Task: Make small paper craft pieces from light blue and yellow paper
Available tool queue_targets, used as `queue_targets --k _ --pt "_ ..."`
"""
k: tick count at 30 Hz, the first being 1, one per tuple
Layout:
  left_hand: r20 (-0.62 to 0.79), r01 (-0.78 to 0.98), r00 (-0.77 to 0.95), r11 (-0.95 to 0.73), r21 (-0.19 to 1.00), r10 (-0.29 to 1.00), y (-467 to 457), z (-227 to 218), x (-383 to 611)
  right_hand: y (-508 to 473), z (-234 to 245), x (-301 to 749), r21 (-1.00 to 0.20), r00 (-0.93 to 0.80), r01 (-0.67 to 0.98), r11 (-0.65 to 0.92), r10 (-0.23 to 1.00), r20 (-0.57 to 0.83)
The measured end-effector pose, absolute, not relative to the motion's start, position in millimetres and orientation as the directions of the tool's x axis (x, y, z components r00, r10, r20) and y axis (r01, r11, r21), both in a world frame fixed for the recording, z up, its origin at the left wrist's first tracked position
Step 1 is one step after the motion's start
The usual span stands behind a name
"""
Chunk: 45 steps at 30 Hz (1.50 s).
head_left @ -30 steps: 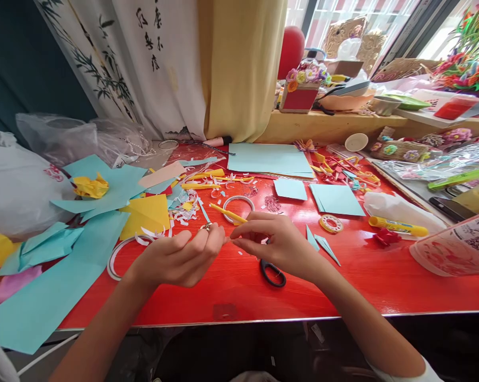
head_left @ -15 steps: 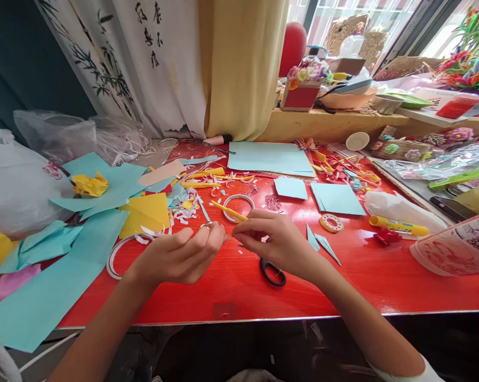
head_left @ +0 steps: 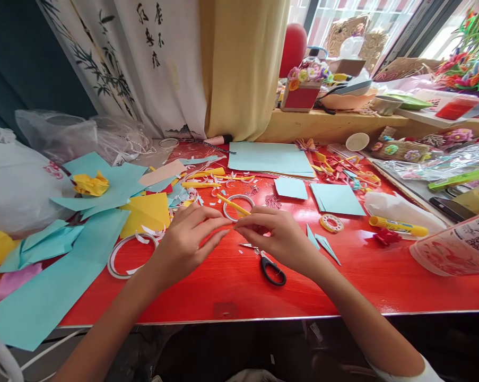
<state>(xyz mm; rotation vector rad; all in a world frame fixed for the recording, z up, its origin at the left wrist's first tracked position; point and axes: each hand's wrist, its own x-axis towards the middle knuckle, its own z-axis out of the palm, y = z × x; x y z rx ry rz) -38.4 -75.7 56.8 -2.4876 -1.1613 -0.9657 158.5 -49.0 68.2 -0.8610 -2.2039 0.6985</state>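
Note:
My left hand [head_left: 185,241] and my right hand [head_left: 275,236] meet fingertip to fingertip above the red table [head_left: 231,286]. A thin yellow stick [head_left: 233,204] rises up-left from my right hand's pinched fingers. My left hand's fingers are stretched toward that pinch point; what lies between the fingertips is too small to make out. Black-handled scissors [head_left: 269,265] lie on the table just under my right hand. A white tape ring [head_left: 238,201] sits right behind the hands.
Light-blue paper sheets [head_left: 269,157], yellow paper [head_left: 146,212] and paper scraps cover the table. A larger white ring [head_left: 122,254] lies left, a small tape roll [head_left: 331,223] and a yellow glue stick [head_left: 398,226] right. Plastic bags [head_left: 20,180] crowd the left; a cluttered shelf [head_left: 342,124] runs behind.
My left hand turned from a curled, palm-up fist to outstretched fingers and moved up toward the right hand's pinch. The scissors' blades now show beside my right hand.

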Motion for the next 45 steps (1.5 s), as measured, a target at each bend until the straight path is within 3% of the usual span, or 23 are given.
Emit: queue_targets --k 3,7,22,31,36,41,45 --pt "0.61 0.705 0.436 -0.672 0.226 0.662 -75.8 57.6 -35.6 -49.0 68.1 158.5 -0.666 -0.57 0.372 0.646 0.726 0.386" --pt "0.6 0.692 0.398 -0.657 0.301 0.694 -76.6 57.6 -34.4 -48.4 67.5 158.0 -0.665 -0.571 0.363 0.653 0.72 0.395" --pt "0.576 0.722 0.371 -0.616 0.314 0.728 -78.5 58.4 -34.8 -47.8 65.2 156.6 -0.621 -0.58 0.365 0.694 0.691 0.431" --pt "0.591 0.722 0.404 -0.64 0.263 0.698 -80.6 59.7 -30.4 -45.5 59.8 155.2 -0.588 -0.591 0.374 0.717 0.673 0.445" --pt "0.615 0.818 0.357 -0.553 0.159 0.704 -72.4 63.6 -60.4 -44.5 62.6 156.3 -0.542 -0.534 0.466 0.699 0.711 0.457" --pt "0.368 0.867 0.491 -0.481 -0.126 0.79 -51.3 44.3 -113.5 -42.3 59.1 156.4 -0.519 -0.541 0.485 0.704 0.708 0.455" --pt "0.241 0.871 0.484 -0.439 -0.219 0.841 -43.4 32.1 -126.5 -40.1 53.8 155.2 -0.503 -0.557 0.474 0.723 0.689 0.465"
